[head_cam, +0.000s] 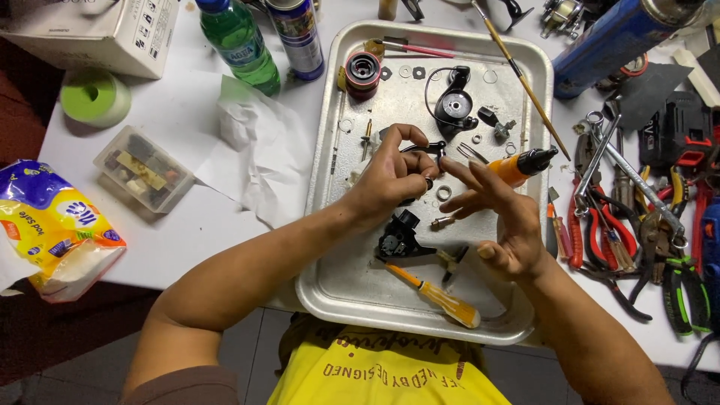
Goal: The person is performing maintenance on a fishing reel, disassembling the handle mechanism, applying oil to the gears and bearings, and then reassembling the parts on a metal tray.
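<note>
The left hand (391, 174) is pinching a small dark metal part (427, 184) between curled fingertips over the dented silver metal tray (337, 247). Just right, the right hand (501, 217) is spreading open, holding nothing, an orange black-tipped bottle (521, 165) lying behind its fingers. Bare tray is showing toward the near rim, beside the yellow-handled screwdriver (439, 295).

Silver metal tray (330, 285) on white worktop (187, 135). Yellow-handled screwdriver (439, 296), black reel body (401, 240), orange bottle (517, 166) with black cap. Green plastic bottle (240, 45), lime-green tape roll (95, 97), red-handled pliers (581, 232), yellow printed shirt (382, 371).
</note>
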